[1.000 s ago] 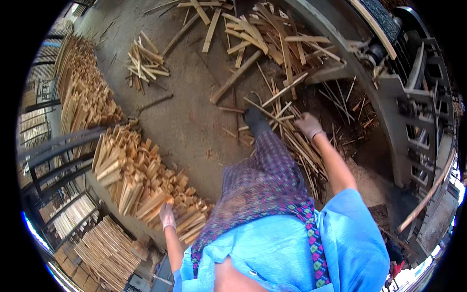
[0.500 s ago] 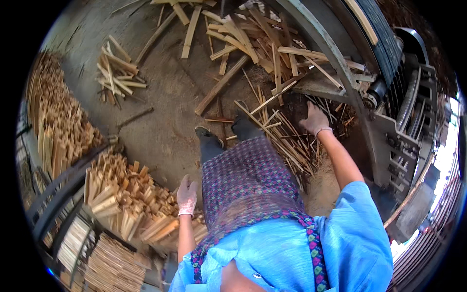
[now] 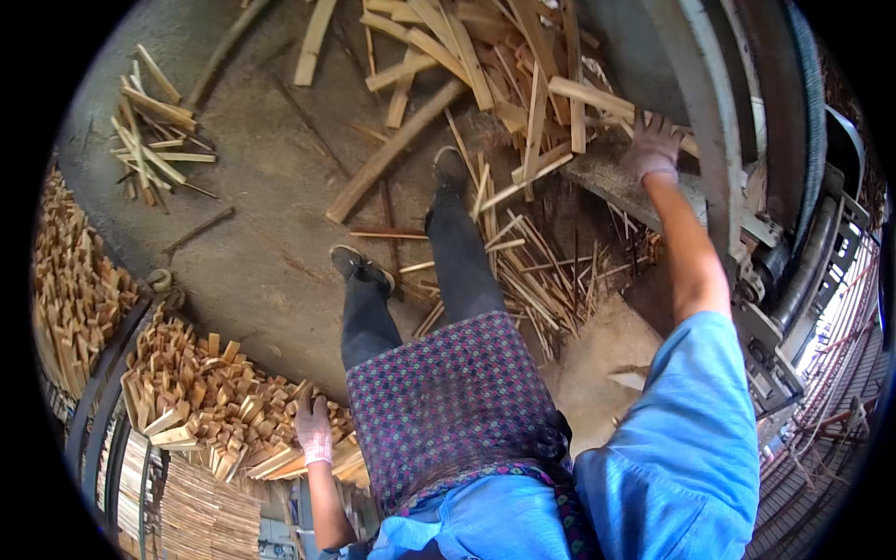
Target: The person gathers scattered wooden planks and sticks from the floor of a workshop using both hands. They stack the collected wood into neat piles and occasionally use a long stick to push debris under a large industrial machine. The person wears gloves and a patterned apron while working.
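My right hand [image 3: 653, 149], in a pale work glove, reaches out to the machine's metal ledge. Its fingers are spread over the end of a wooden slat [image 3: 590, 95], touching or just above it; I cannot tell which. My left hand [image 3: 315, 429], gloved too, hangs beside a heap of short wood pieces [image 3: 201, 383], fingers extended and nothing visible in them. Beneath the ledge lies a pile of thin wood strips [image 3: 537, 275]. Longer slats [image 3: 457, 47] are heaped on the floor ahead.
A machine with a curved metal frame [image 3: 705, 84] and rollers [image 3: 810, 271] stands close on my right. A thick wooden beam [image 3: 397, 149] lies on the floor before my feet. Farther left are a small slat pile [image 3: 154, 140], a large wood stack [image 3: 79, 289] and dark curved rails [image 3: 98, 401].
My right hand has risen from beside the thin strips to the slat on the ledge. My view has shifted, and more of my legs shows. My left hand stays low by the wood heap.
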`<state>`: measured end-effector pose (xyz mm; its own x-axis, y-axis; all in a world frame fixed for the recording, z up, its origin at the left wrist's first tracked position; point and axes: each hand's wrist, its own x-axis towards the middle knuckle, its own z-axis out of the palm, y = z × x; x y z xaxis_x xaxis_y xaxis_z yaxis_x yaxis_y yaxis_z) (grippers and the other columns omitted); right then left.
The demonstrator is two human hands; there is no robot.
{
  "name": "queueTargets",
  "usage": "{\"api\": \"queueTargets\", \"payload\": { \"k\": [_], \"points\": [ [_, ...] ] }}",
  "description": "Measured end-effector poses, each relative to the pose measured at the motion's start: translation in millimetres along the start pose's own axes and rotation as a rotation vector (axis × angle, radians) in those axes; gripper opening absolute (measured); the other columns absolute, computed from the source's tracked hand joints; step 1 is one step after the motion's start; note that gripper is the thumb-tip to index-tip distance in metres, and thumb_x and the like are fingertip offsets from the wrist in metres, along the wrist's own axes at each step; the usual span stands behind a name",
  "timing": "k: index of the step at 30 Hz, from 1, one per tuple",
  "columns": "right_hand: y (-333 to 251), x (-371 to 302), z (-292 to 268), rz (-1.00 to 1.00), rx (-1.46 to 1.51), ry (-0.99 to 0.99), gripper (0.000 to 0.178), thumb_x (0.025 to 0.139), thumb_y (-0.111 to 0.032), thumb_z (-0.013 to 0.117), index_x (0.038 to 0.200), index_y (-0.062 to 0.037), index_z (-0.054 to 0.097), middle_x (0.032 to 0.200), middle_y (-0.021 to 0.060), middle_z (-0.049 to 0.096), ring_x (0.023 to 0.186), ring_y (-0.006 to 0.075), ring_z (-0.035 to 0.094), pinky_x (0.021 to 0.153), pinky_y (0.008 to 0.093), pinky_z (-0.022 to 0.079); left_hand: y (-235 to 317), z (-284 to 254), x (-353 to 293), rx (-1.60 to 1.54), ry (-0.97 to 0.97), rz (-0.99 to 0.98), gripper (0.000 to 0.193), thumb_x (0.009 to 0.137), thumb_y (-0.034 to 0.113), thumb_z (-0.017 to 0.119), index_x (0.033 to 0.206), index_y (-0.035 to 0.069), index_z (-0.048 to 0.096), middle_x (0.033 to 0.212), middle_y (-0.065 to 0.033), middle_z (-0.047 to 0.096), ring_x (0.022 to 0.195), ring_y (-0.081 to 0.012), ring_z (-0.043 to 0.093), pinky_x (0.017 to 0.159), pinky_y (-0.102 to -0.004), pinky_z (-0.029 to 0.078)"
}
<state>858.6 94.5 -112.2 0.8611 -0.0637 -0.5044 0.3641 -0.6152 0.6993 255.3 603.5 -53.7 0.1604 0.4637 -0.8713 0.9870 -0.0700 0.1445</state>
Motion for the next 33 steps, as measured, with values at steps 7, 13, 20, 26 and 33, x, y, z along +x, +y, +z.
{"api": "queueTargets", "payload": {
  "k": [7, 13, 20, 26, 33],
  "points": [
    [29.0, 85.4, 87.8, -0.021, 0.044, 0.047, 0.042, 0.092, -0.025, 0.060, 0.133, -0.0147, 0.058, 0.111, 0.0175, 0.069, 0.107, 0.0355, 0.067, 0.088, 0.0500, 0.051, 167.7, 92.5, 20.7, -0.127, -0.257, 0.087, 0.043, 0.096, 0.012, 0.061, 0.135, -0.005, 0.057, 0.118, -0.0134, 0.069, 0.109, -0.0166, 0.063, 0.097, -0.0305, 0.048],
    [24.4, 53.2, 37.8, -0.032, 0.281, 0.054, 0.018, 0.093, -0.017, 0.057, 0.105, -0.0081, 0.066, 0.092, 0.0164, 0.072, 0.089, 0.0355, 0.072, 0.077, 0.0477, 0.055, 256.4, 175.1, 58.4, -0.190, -0.300, 0.310, 0.045, 0.095, 0.017, 0.062, 0.134, -0.005, 0.057, 0.114, -0.0155, 0.070, 0.106, -0.0216, 0.066, 0.095, -0.0317, 0.049],
    [25.9, -6.4, -24.9, -0.170, 0.359, 0.218, 0.023, 0.081, -0.009, 0.066, 0.104, -0.0044, 0.064, 0.086, 0.0176, 0.071, 0.081, 0.0346, 0.072, 0.071, 0.0452, 0.056, 370.7, 255.9, 60.7, -0.209, -0.593, 0.461, 0.055, 0.094, 0.029, 0.064, 0.139, -0.002, 0.054, 0.119, -0.0210, 0.068, 0.110, -0.0286, 0.066, 0.098, -0.0343, 0.048],
    [-25.0, 0.6, -60.1, -0.231, 0.715, -0.018, 0.032, 0.089, -0.024, 0.066, 0.113, -0.0037, 0.060, 0.087, 0.0182, 0.069, 0.083, 0.0343, 0.071, 0.078, 0.0486, 0.055, 444.4, 314.1, 108.9, -0.047, -0.273, 0.607, 0.070, 0.093, 0.041, 0.067, 0.145, -0.002, 0.048, 0.139, -0.0282, 0.057, 0.132, -0.0395, 0.054, 0.111, -0.0396, 0.041],
    [-109.5, 84.1, -14.3, -0.259, 1.187, -0.024, 0.052, 0.091, -0.036, 0.067, 0.126, -0.0001, 0.053, 0.098, 0.0227, 0.068, 0.093, 0.0380, 0.069, 0.086, 0.0487, 0.054, 480.1, 354.4, 247.3, -0.175, -0.148, 0.847, 0.053, 0.094, 0.022, 0.060, 0.142, 0.002, 0.049, 0.135, -0.0316, 0.051, 0.126, -0.0437, 0.055, 0.100, -0.0436, 0.048]
  ]
}}
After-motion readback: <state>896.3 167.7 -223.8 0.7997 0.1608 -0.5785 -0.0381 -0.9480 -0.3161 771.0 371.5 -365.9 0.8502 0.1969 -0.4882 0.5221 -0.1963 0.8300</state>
